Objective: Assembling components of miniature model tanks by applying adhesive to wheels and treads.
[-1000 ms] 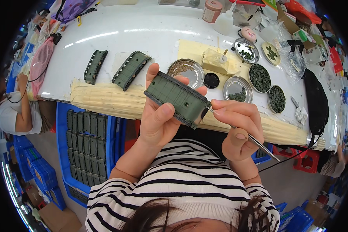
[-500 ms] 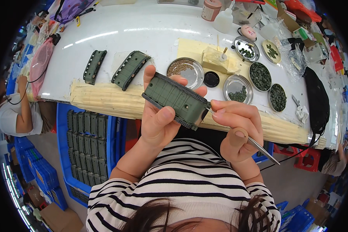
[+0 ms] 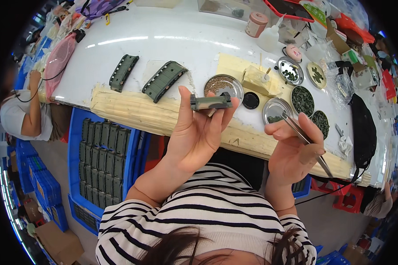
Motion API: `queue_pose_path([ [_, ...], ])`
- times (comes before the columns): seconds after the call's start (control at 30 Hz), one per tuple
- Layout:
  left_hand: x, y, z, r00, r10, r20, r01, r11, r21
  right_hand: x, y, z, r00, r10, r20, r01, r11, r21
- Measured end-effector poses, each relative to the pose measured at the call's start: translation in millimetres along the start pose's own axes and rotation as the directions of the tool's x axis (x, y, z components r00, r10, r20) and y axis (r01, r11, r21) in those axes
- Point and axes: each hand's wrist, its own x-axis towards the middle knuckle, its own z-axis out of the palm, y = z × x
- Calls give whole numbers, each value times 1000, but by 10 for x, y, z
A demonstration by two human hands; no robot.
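A white desk (image 3: 199, 48) curves across the upper view, glare streaking its glossy top and pale foam padding (image 3: 132, 112) lining its near edge. Beneath the desk stand blue plastic crates (image 3: 106, 154); a grey floor (image 3: 53, 159) and a red stool (image 3: 347, 203) lie below its ends.

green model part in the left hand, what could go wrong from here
1. The green model part is pinched only at the fingertips of the left hand, out past the table's edge; a slip would likely drop it to the floor.
2. The right hand holds tweezers with tips near the small metal dish; a careless reach could tip it and scatter the tiny dark pieces.
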Motion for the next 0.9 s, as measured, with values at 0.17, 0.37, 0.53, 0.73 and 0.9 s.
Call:
queue_pose_path([
  [0.17, 14, -18, 72, 999, 24, -48, -24, 1000, 1, -28, 32, 64, 997, 6, 72, 1, 996, -94],
  [0.37, 7, -54, 76, 997, 41, -61, -41, 999, -3, -52, -51, 156, 986, 92, 136, -77, 991, -112],
  [0.53, -5, -55, 74, 1000, -5, -8, 5, 1000, -1, -26, -76, 196, 979, 84, 186, -48, 981, -187],
  [0.73, -112, -351, -25, 909, 394, 133, -354, 567, 744, 67, 16, 321, 943, -63, 326, 193, 903, -383],
  [0.9, -179, -306, -145, 935, 234, 268, -354, 547, 759, 96, -95, 172, 949, 2, 317, 112, 933, -341],
])
